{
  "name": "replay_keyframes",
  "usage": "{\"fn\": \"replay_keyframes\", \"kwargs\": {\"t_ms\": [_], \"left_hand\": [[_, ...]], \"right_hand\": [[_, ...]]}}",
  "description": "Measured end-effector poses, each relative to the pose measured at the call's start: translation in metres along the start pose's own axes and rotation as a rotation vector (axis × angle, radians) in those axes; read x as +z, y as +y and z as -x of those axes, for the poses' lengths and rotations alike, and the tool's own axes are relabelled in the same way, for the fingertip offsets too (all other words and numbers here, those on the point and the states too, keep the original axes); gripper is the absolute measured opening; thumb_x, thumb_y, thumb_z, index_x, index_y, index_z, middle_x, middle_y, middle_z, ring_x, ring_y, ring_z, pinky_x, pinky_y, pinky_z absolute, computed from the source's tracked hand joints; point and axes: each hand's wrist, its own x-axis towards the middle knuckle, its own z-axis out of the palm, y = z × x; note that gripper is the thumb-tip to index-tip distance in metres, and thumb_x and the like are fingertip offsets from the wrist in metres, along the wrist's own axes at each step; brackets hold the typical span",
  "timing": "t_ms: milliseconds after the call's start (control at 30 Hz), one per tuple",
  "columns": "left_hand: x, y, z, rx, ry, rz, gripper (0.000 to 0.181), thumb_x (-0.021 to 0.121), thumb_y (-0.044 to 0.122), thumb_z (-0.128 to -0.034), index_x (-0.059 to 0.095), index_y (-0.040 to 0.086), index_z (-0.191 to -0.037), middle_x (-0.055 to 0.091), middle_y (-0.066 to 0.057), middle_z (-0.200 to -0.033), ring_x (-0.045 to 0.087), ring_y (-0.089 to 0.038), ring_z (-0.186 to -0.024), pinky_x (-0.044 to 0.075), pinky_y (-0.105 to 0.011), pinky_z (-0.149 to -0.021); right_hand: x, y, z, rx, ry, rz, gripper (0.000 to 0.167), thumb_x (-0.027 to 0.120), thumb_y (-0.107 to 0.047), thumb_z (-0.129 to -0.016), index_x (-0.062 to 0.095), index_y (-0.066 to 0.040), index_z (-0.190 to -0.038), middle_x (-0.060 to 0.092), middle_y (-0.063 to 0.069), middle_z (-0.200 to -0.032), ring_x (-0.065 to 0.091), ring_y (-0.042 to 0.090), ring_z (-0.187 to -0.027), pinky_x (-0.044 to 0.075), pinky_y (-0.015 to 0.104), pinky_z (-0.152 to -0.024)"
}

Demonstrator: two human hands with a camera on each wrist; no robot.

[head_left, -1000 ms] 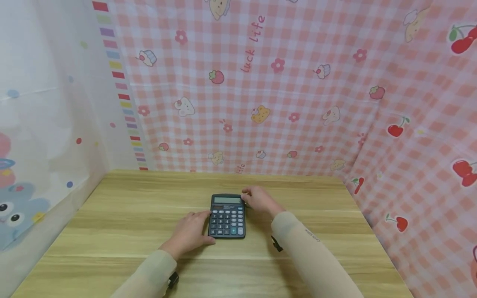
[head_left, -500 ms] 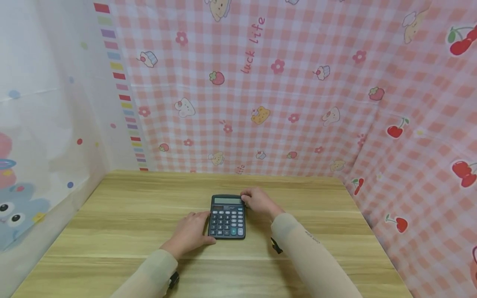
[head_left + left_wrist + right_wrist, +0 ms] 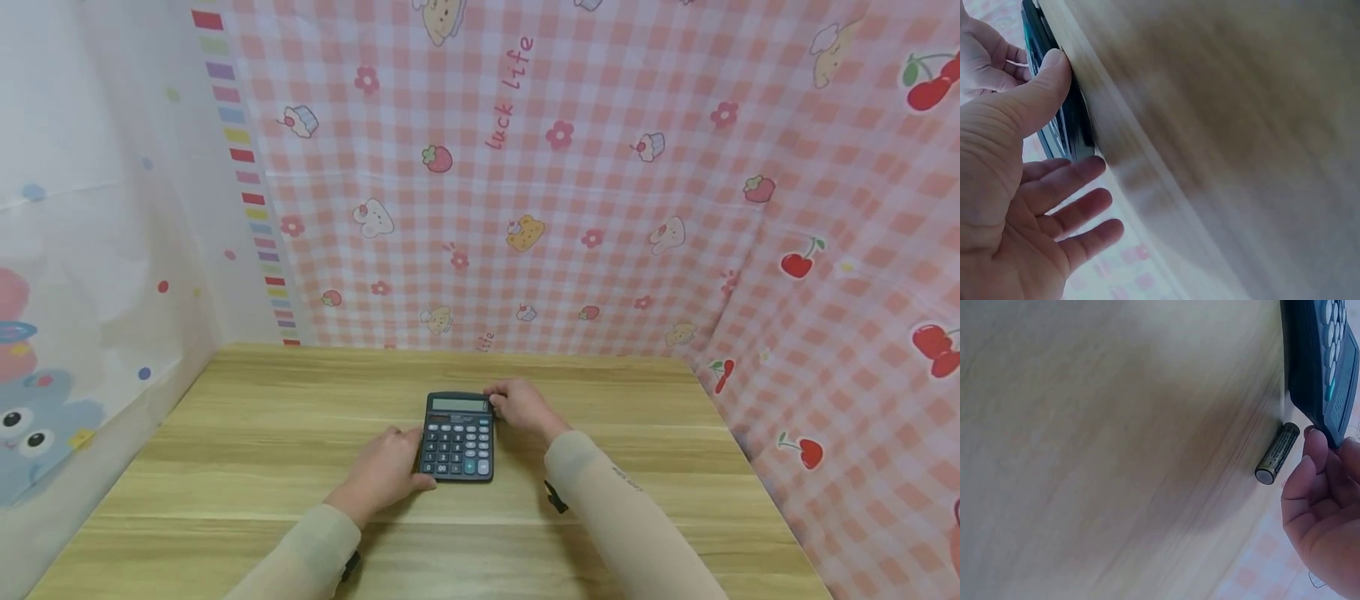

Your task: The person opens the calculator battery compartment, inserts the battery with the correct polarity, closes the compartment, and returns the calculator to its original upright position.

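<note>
A dark calculator (image 3: 457,442) with a grey display lies near the middle of the wooden table, keys up. My left hand (image 3: 382,471) is at its left side. In the left wrist view the thumb (image 3: 1054,75) touches the calculator's edge, while the other fingers are spread and fairly straight by its corner. My right hand (image 3: 523,408) pinches the upper right corner, which the right wrist view shows standing a little off the table. Close to that corner lies a battery (image 3: 1277,453); the right hand hides it in the head view.
The wooden table (image 3: 285,408) extends on all sides of the calculator. A pink checked cloth (image 3: 480,208) hangs behind it, another checked cloth (image 3: 847,317) runs along the right, and a white printed cloth (image 3: 112,250) hangs on the left.
The fingers of my left hand have shifted slightly at the calculator's left edge. The right hand stays at the upper right corner, and the calculator has barely moved.
</note>
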Motion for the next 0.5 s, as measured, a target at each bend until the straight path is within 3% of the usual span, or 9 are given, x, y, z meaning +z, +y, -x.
{"fn": "replay_keyframes", "kwargs": {"t_ms": [167, 367, 500], "left_hand": [[0.0015, 0.0010, -0.0001, 0.012, -0.003, 0.003, 0.086, 0.094, 0.045, -0.0798, 0.062, -0.005, -0.142, 0.074, -0.025, -0.123, 0.072, -0.033, -0.111, 0.061, -0.048, -0.102], [0.0017, 0.0020, 0.0002, -0.005, -0.013, 0.018, 0.088, 0.093, 0.044, -0.0808, 0.058, -0.006, -0.145, 0.072, -0.027, -0.126, 0.072, -0.034, -0.113, 0.061, -0.048, -0.103], [0.0019, 0.0029, 0.0001, -0.016, -0.014, 0.043, 0.090, 0.094, 0.041, -0.0812, 0.056, -0.007, -0.147, 0.071, -0.028, -0.128, 0.072, -0.035, -0.115, 0.060, -0.049, -0.104]], "right_hand": [[0.0009, -0.0009, 0.0010, 0.037, 0.009, -0.058, 0.032, 0.054, -0.013, -0.112, 0.072, -0.009, -0.137, 0.073, 0.009, -0.101, 0.058, 0.014, -0.082, 0.051, 0.028, -0.072], [0.0018, 0.0003, 0.0013, 0.052, 0.047, -0.117, 0.029, 0.057, -0.013, -0.110, 0.075, -0.012, -0.133, 0.076, 0.007, -0.122, 0.068, 0.017, -0.103, 0.060, 0.037, -0.096], [0.0022, 0.0025, 0.0002, 0.079, 0.045, -0.199, 0.028, 0.059, -0.014, -0.109, 0.074, -0.011, -0.133, 0.077, 0.010, -0.121, 0.071, 0.019, -0.103, 0.061, 0.040, -0.096]]}}
